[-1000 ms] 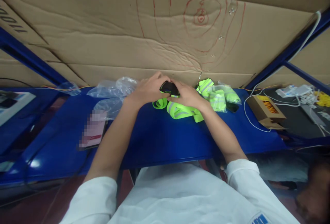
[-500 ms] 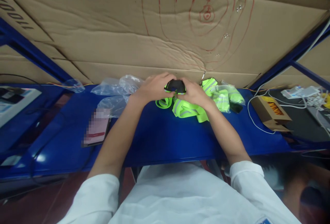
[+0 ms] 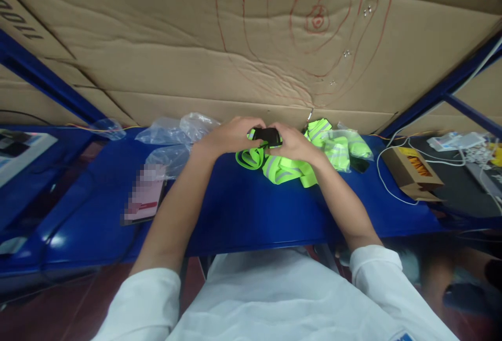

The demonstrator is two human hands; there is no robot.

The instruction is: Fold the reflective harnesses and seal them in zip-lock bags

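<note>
Both hands are closed on a black buckle (image 3: 268, 136) fixed to a neon yellow-green reflective strap. My left hand (image 3: 239, 136) grips its left end and my right hand (image 3: 289, 141) its right end, with the fingertips close together above the table. Parts of the buckle are hidden by the fingers. Just below the hands lies a looped neon strap (image 3: 251, 158), and to its right a loosely folded reflective belt (image 3: 284, 169) with grey stripes.
Clear plastic bags (image 3: 168, 142) lie left on the blue table (image 3: 254, 210), above a pink-screened device (image 3: 145, 200). Bagged neon straps (image 3: 337, 152) sit right of my hands. Farther right are a cardboard box (image 3: 411, 173) and white cables. A cardboard wall (image 3: 176, 43) stands behind.
The black piece has turned between my hands, from a curved shape to a flatter one showing the buckle's outline. Both hands stay in nearly the same place.
</note>
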